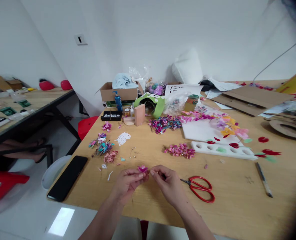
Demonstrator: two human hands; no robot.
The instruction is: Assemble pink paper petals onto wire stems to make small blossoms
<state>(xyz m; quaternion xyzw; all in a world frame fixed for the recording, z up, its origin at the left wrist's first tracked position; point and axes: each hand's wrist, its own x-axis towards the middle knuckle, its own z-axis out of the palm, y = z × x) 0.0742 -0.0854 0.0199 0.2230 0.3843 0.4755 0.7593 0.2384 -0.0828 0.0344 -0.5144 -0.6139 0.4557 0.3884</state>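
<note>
Between the thumb and fingers of my left hand (130, 181) is a small magenta artificial flower (142, 169), held above the table's front part. My right hand (165, 181) is beside it, thumb and fingertips pinched close to the flower's side. What sits in that pinch is too small to make out. Red-handled scissors (201, 188) lie just right of my right hand, their blades partly hidden behind it. Farther back is a cluster of pink flowers (179, 151). Left of my hands lie pinkish petals (110, 156), teal and purple bunches (104, 146) and white cut pieces (123, 138).
A black phone (68, 178) rests at the table's left edge. To the right are a white foam block with holes (222, 150) and a brush (264, 180). A blue pump bottle (118, 101), cardboard box (105, 91) and wooden block (139, 115) stand at the back.
</note>
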